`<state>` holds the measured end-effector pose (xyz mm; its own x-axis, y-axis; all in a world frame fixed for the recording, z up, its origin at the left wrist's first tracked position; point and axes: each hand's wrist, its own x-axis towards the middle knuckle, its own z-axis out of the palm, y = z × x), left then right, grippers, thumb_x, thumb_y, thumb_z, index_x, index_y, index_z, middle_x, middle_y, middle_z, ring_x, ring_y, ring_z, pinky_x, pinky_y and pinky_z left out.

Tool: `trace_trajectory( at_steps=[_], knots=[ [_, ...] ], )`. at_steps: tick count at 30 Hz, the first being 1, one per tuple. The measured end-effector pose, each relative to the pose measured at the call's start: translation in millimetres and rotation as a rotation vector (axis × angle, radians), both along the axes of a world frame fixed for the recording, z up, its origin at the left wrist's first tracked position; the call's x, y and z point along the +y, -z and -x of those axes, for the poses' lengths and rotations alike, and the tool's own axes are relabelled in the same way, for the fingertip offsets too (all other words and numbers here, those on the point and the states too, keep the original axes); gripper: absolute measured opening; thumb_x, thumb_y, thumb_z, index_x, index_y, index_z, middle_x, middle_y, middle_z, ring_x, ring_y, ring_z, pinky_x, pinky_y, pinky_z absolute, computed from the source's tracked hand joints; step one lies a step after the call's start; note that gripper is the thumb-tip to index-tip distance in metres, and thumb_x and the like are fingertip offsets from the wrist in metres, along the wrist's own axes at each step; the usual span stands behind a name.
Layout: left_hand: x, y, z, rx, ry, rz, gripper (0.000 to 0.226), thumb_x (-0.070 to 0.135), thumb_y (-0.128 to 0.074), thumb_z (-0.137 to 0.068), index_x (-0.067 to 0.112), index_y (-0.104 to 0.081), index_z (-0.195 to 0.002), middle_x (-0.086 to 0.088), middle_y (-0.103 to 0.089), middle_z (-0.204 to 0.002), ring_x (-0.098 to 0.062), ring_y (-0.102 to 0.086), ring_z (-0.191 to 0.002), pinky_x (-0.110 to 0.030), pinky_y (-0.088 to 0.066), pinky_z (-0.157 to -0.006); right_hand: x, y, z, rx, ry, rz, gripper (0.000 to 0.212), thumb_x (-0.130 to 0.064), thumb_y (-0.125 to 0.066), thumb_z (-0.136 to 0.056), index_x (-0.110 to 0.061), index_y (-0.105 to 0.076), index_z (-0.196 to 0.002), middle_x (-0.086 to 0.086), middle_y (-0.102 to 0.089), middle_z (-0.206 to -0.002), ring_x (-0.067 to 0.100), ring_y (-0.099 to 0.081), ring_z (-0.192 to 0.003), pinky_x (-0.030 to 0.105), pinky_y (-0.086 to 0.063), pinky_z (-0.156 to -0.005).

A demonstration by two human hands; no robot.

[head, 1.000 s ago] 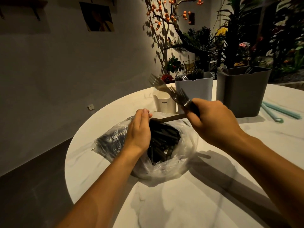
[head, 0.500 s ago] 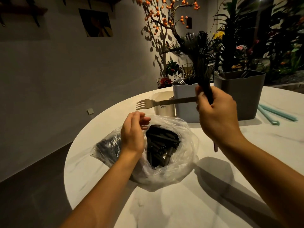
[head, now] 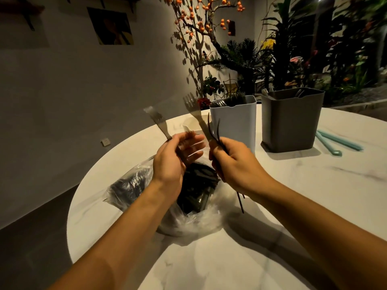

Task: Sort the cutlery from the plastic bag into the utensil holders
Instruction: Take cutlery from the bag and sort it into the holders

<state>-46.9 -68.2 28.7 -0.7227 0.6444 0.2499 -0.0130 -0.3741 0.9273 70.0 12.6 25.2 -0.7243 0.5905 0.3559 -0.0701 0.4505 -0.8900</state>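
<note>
A clear plastic bag (head: 134, 185) full of dark cutlery is lying on the round white table (head: 314, 206), spreading out to the left of and beneath both hands, its mouth opening just below them.

The left hand (head: 169, 162) is hovering over the bag's mouth, and a pale fork (head: 157, 121) is rising from it up and to the left, tines uppermost. The fingers (head: 192, 143) are blurring badly, so whether they are pinching the handle or lying loose against it, I cannot tell.

Between the 2 hands, a second pale fork (head: 193, 111) is showing as a smeared streak, slanting up from near the right hand; which hand is carrying it I cannot tell.

The right hand (head: 234, 164) is curling firmly round a bundle of dark forks (head: 215, 130), their thin tips sticking up above the fist and their handles poking out below the wrist, above the bag's right edge.

Just behind the hands, a small cream holder (head: 188, 124) is standing partly hidden. Behind the right hand, a light grey holder (head: 236, 122) is standing upright with dark cutlery in it. Further right, a dark grey holder (head: 291, 122) is also holding some pieces. To the far right of both hands, 2 teal strips (head: 335, 143) are lying flat on the table.
</note>
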Motion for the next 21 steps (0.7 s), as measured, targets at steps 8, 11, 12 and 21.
trace_trajectory(
  at_steps=[8,11,12,21],
  knots=[
    [27,-3,-19,-0.032,0.31,0.092,0.05,0.036,-0.024,-0.109,0.01,-0.066,-0.118,-0.012,-0.071,-0.121,-0.023,-0.065,-0.118,-0.04,-0.047,-0.103,4,5,-5,0.056,-0.182,0.315,0.028,-0.031,-0.038,-0.104,-0.015,-0.061,-0.103,-0.003,-0.055,-0.068,0.003,-0.051,-0.057,0.012,-0.042,-0.05],
    [27,9,-24,0.031,0.335,0.113,0.054,0.044,-0.025,-0.107,0.011,-0.067,-0.116,-0.008,-0.071,-0.123,-0.02,-0.065,-0.119,-0.038,-0.05,-0.101,7,11,-2,0.037,-0.191,0.312,0.027,-0.033,-0.038,-0.104,-0.02,-0.06,-0.097,-0.006,-0.054,-0.063,0.002,-0.052,-0.055,0.015,-0.043,-0.05],
    [25,12,-24,0.058,0.34,0.118,0.052,0.044,-0.027,-0.106,0.012,-0.068,-0.114,-0.008,-0.071,-0.122,-0.02,-0.066,-0.117,-0.037,-0.053,-0.097,8,13,-1,0.019,-0.186,0.275,0.027,-0.034,-0.038,-0.104,-0.021,-0.06,-0.098,-0.005,-0.056,-0.065,0.004,-0.054,-0.057,0.017,-0.044,-0.051],
    [14,21,-21,0.127,0.097,0.132,0.043,0.032,-0.033,-0.109,0.011,-0.07,-0.108,-0.011,-0.075,-0.106,-0.026,-0.071,-0.104,-0.04,-0.057,-0.086,12,15,-8,-0.004,0.048,-0.069,0.029,-0.034,-0.035,-0.105,-0.02,-0.061,-0.106,-0.005,-0.065,-0.096,0.009,-0.062,-0.088,0.022,-0.05,-0.072]
  ],
)
